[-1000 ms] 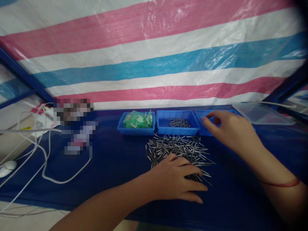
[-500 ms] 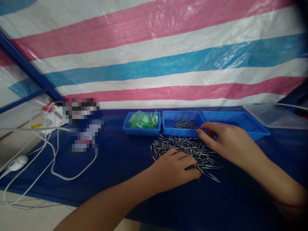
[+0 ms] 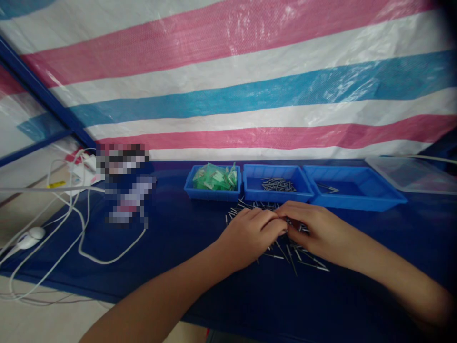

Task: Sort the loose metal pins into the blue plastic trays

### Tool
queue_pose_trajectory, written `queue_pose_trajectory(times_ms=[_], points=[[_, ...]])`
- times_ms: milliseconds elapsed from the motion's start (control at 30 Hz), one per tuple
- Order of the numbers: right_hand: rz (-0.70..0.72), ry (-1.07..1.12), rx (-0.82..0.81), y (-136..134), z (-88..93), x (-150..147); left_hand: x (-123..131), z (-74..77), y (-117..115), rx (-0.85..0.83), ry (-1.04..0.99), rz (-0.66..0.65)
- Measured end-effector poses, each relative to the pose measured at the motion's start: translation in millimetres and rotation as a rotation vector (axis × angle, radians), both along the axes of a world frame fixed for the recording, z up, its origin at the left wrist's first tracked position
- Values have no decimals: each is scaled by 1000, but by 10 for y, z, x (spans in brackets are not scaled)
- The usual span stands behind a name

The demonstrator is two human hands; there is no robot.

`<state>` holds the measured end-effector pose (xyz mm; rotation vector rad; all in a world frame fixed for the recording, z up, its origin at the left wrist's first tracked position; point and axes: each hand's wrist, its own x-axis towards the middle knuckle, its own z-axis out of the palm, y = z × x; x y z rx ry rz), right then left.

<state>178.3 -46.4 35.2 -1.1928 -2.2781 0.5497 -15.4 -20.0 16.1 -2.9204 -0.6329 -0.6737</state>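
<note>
Dark blue table (image 3: 321, 305) in front. On it, pins (image 3: 291, 257) in a loose pile, partly under left hand (image 3: 252, 233) and right hand (image 3: 314, 226), fingertips curled together above; perhaps pinching a pin, too hidden to tell. Off left, tangled white cords (image 3: 107, 263). Just behind, left bin (image 3: 214, 194) with green packets (image 3: 214, 177), middle bin (image 3: 276, 196) with pins, right bin (image 3: 360, 202) with a few. Beyond, striped sheet (image 3: 228, 109).
</note>
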Motion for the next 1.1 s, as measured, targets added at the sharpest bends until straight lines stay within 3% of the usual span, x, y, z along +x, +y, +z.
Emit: queue_pose_trajectory(times_ms=[267, 467, 567, 700, 967, 1100], points=[[-50, 16, -36, 43, -61, -56, -16, -17, 67, -137, -70, 78], [-162, 169, -9, 65, -169, -142, -32, -24, 114, -344, -268, 92], [-216, 250, -9, 52, -158, -148, -31, -30, 108, -435, -378, 95], [-180, 295, -43, 36, -113, -142, -22, -24, 78, -534, -435, 128], [-317, 491, -116, 47, -118, -165, -29, 29, 80, -571, -466, 189], [-377, 522, -30, 16, -120, -182, -21, 21, 81, -553, -405, 112]])
